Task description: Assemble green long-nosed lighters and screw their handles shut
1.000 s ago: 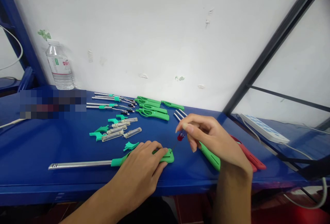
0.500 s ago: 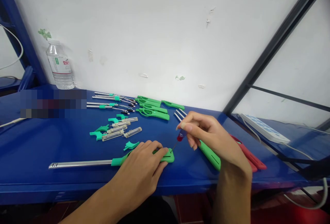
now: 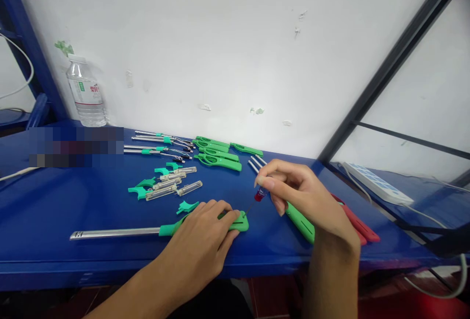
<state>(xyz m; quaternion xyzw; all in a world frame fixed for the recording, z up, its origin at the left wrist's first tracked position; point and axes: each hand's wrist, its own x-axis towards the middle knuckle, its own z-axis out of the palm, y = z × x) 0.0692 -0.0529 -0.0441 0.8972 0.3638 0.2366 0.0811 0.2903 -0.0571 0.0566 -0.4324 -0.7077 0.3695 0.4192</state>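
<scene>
My left hand (image 3: 207, 231) is closed over the green handle of a long-nosed lighter (image 3: 121, 232), pressing it flat on the blue table; its metal tube points left. In my right hand (image 3: 290, 187) is a small screwdriver (image 3: 260, 193) with a red and clear handle, pinched between thumb and fingers. The screwdriver's thin shaft slants down to the hole near the right end of the green handle. Just behind my left hand lies a teal trigger piece (image 3: 186, 207). A green lighter (image 3: 300, 222) lies partly hidden under my right hand, beside red lighters (image 3: 362, 223).
Clear fuel tubes (image 3: 161, 192) and teal triggers (image 3: 141, 189) lie at middle left. Behind them are metal tubes with wires (image 3: 157, 151) and green handle shells (image 3: 220, 162). A water bottle (image 3: 86, 94) stands by the wall; a power strip (image 3: 380, 184) is at right.
My right hand and the screwdriver handle have shifted slightly to the right, the tip staying at the hole. My left hand keeps holding the lighter in the same spot.
</scene>
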